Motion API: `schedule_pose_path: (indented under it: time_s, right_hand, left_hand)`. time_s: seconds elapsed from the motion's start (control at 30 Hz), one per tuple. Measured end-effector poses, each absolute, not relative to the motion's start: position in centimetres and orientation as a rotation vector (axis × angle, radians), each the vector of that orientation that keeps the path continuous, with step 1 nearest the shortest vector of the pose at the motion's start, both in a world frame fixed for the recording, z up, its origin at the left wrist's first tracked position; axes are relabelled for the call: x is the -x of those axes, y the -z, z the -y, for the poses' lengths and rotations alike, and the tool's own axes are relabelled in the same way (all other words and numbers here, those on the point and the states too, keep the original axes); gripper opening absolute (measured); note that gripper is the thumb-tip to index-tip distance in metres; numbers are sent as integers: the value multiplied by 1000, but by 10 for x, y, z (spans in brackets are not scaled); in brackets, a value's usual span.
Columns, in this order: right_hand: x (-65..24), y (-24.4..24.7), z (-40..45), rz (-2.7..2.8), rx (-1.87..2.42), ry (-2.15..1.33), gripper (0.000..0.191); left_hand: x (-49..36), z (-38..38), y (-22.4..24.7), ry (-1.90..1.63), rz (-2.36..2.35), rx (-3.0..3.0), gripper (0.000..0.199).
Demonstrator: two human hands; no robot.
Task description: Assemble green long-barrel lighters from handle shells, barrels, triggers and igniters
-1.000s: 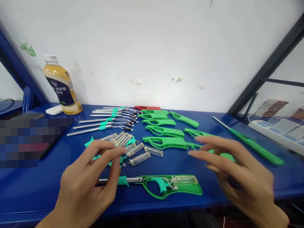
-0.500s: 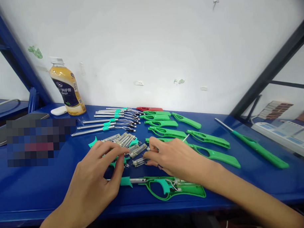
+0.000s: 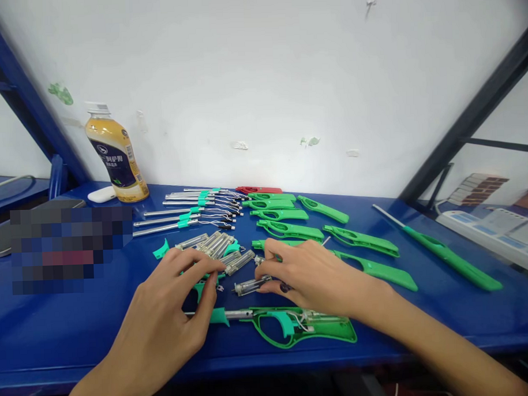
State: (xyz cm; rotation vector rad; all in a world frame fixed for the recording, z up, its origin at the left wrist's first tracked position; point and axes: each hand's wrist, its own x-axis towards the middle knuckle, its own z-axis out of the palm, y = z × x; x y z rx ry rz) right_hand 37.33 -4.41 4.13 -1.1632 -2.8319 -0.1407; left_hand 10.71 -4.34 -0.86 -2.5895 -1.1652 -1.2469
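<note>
My right hand (image 3: 292, 272) has its fingers closed on a small clear cartridge (image 3: 248, 286), above the blue table. Thumb and forefinger of my left hand (image 3: 176, 299) are pinched together by the pile of clear cartridges (image 3: 217, 244); whatever they hold is too small to make out. Teal trigger pieces (image 3: 199, 290) lie partly behind the left fingers. In front of both hands rests an open green lighter shell (image 3: 349, 332), fitted with a teal trigger (image 3: 285, 322), white wires and a metal tube (image 3: 238, 314).
Metal tubes with wires (image 3: 172, 227) lie in a row behind the pile. Several green shells (image 3: 379, 272) and a red one (image 3: 264, 190) are beyond my right hand. A yellow bottle (image 3: 115, 151) stands back left; a long-nosed green lighter (image 3: 452, 258) lies right.
My right hand has shifted slightly, and the cartridge at its fingertips has moved a little right and toward me. My left hand is almost unmoved.
</note>
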Motion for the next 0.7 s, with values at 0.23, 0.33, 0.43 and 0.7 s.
schedule_pose_path:
  time_s: [0.23, 0.33, 0.43, 0.7]
  right_hand:
    - [-376, -38, 42, 2823, 1158, 143, 10]
    - [-378, -40, 41, 2793, 1175, 151, 15]
    - [-381, -42, 41, 2744, 1193, 165, 18]
    - [-386, -49, 40, 2698, 1207, 151, 20]
  left_hand:
    - [-107, 45, 5, 1265, 1162, 2587, 16]
    - [-106, 45, 5, 1277, 1167, 2578, 17]
    - [-107, 44, 5, 1277, 1181, 2580, 17]
    - [-104, 43, 6, 1231, 1202, 2635, 18]
